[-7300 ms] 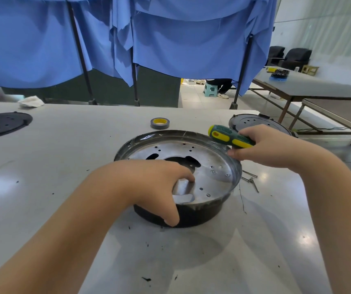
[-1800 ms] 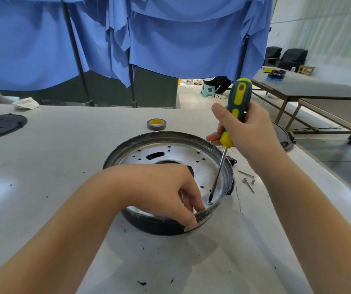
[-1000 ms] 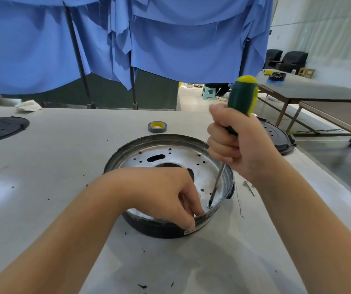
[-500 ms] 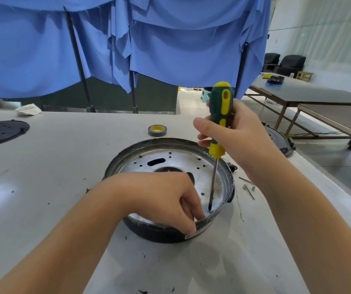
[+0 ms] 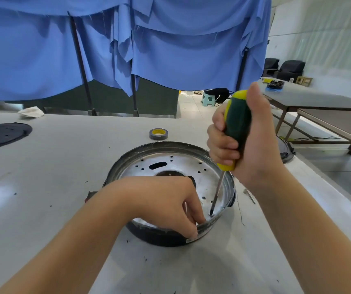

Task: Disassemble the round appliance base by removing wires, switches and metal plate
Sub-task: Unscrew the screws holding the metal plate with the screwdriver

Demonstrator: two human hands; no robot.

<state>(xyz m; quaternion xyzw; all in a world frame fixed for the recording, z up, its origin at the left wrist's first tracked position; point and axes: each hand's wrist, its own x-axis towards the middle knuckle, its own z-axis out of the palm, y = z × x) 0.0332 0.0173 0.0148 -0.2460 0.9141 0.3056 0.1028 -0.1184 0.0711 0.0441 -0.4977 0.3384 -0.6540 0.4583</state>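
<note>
On the table [image 5: 49, 166], the left hand [image 5: 161, 200] pinches the near rim of the round base [image 5: 170, 238], fingers curled over its metal plate [image 5: 183, 166]. Right of it, the right hand [image 5: 246, 141] grips an upright screwdriver [image 5: 235, 132], its tip on the plate.

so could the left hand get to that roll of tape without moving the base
Probably yes. The tape lies in the open on the table just beyond the base, nothing on top of it, but the left hand is busy gripping the base's near rim.
</note>
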